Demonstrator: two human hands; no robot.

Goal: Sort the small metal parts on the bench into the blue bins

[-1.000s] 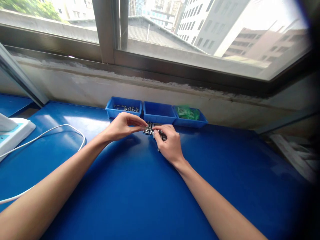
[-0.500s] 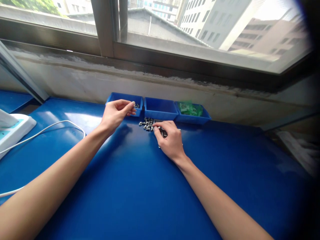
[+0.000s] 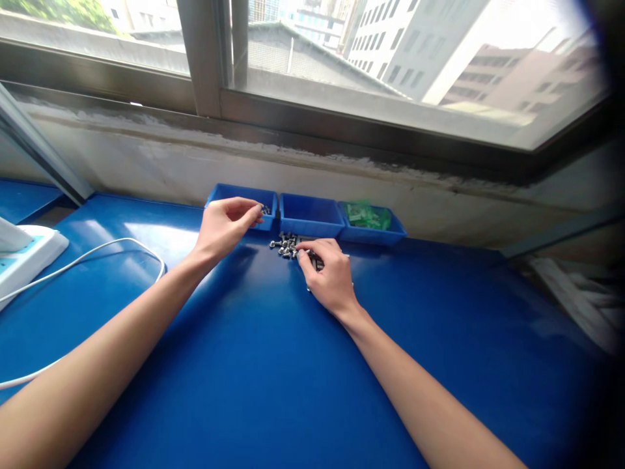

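My left hand point(image 3: 224, 225) is over the front of the left blue bin point(image 3: 217, 193), thumb and fingertips pinched together. Whatever they hold, if anything, is too small to make out. Small metal pieces point(image 3: 266, 210) show in that bin just beyond the fingertips. On the table in front of the bins lies a loose pile of silver bolts point(image 3: 284, 245). My right hand point(image 3: 332, 277) rests at the right side of this pile, its thumb and forefinger closed at the bolts. The palm hides part of the pile, and what the fingertips grip cannot be seen.
A middle blue bin point(image 3: 311, 228) and a right blue bin point(image 3: 374, 237) holding green-wrapped pieces point(image 3: 366, 215) stand along the wall below the window. A white power strip point(image 3: 41, 251) and a white cable point(image 3: 97, 247) lie on the blue table point(image 3: 273, 384) at left.
The view has shifted slightly. Both hands stay nearly where they were, the left over the left bin and the right at the bolt pile.
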